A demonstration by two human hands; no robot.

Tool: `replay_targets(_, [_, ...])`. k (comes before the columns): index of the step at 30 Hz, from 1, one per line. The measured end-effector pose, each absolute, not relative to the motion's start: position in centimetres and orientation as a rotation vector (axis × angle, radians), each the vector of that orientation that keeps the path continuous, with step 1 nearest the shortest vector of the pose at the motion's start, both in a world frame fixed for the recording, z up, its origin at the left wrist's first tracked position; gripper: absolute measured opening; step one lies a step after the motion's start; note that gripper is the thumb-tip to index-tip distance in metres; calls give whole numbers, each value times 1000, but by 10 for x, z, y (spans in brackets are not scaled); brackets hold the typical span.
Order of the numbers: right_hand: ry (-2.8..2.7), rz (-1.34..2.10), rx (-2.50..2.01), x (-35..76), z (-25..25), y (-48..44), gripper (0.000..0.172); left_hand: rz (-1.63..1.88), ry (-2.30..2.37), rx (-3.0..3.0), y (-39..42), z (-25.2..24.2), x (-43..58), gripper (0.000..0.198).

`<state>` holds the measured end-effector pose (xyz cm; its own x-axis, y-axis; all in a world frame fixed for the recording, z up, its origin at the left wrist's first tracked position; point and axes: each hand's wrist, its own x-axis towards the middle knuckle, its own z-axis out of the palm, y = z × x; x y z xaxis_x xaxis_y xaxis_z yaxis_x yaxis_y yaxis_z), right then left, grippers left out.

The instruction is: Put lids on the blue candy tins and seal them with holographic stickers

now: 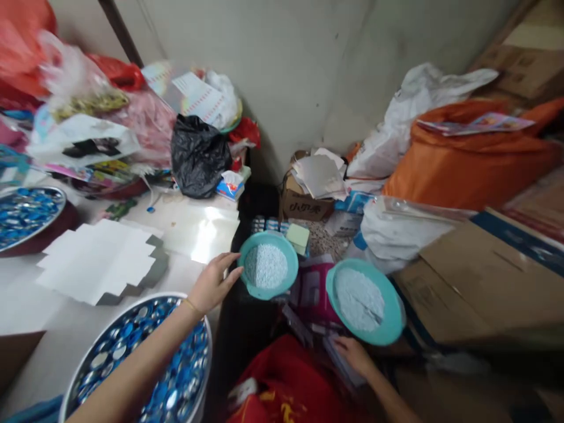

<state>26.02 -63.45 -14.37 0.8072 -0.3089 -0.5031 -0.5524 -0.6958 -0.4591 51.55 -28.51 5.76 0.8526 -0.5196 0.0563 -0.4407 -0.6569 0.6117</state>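
My left hand (217, 282) reaches across the table edge to the left rim of a teal bowl (290, 258) of small pale pieces. Its fingers are apart, with the tips at or just beside the rim. Lower right, my right hand (352, 354) is at a flat greyish-purple object (341, 363), its fingers closed around the object's edge. Just above that hand is a second teal bowl (394, 311), also with pale pieces and a dark thin thing lying in them. Under my left forearm stands a large basin (70, 376) of shiny blue and silver discs.
A second basin of blue discs (26, 214) stands at the far left, near white cut card (99, 258). Behind are a black bag (198, 155) and a tissue pack (230, 187). Cartons (462, 282), an orange sack (467, 158) and a box of papers (304, 205) stand right and back.
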Motion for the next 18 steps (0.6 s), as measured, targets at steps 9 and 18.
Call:
replay_targets(9, [521, 169, -2264, 547, -164, -760, 37, -212, -133, 3142, -340, -103, 669, 84])
replay_targets(18, [433, 217, -2120, 656, -193, -783, 40, -340, 11, 3153, -350, -118, 741, 69])
